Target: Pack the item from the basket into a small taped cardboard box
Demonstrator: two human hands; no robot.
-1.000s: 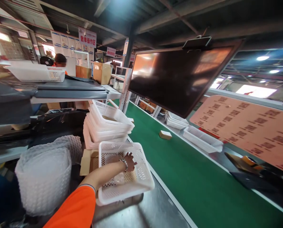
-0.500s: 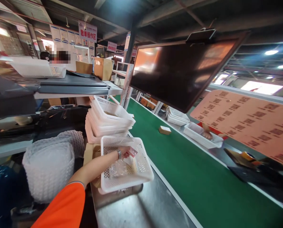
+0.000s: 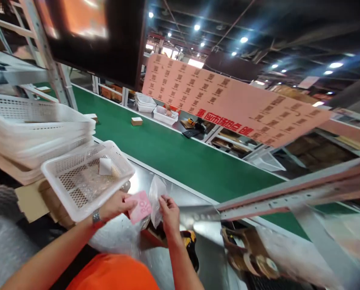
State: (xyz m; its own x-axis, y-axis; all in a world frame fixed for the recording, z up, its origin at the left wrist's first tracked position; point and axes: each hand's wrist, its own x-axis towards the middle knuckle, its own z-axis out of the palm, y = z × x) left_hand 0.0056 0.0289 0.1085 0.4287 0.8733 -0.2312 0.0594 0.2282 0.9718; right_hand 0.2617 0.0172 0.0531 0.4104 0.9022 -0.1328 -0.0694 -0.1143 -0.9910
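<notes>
My left hand (image 3: pixel 117 205) pinches a pink card (image 3: pixel 140 207) printed with large characters. Close by on the right, my right hand (image 3: pixel 170 212) grips a thin, translucent plastic bag (image 3: pixel 156 193) between thumb and fingers. Both hands are over the metal worktop, above a dark-topped brown box (image 3: pixel 153 237) that they partly hide. Beyond my left hand, a white perforated basket (image 3: pixel 123 162) holds clear plastic packaging (image 3: pixel 90 181) and a white slip (image 3: pixel 105 166). A yellow and black tool (image 3: pixel 189 241) lies beside my right forearm, its kind unclear.
A green conveyor belt (image 3: pixel 180 161) carries small boxes, one a brown carton (image 3: pixel 136 121). Stacked white baskets (image 3: pixel 40 133) stand left. A metal beam (image 3: pixel 288 193) crosses at right. Across the belt, another person's hand (image 3: pixel 168 110) is at a basket. A pink board (image 3: pixel 228 100) hangs above.
The view has swung right. My left hand has come out of the basket with the pink card. My right hand is now in view, holding the plastic bag.
</notes>
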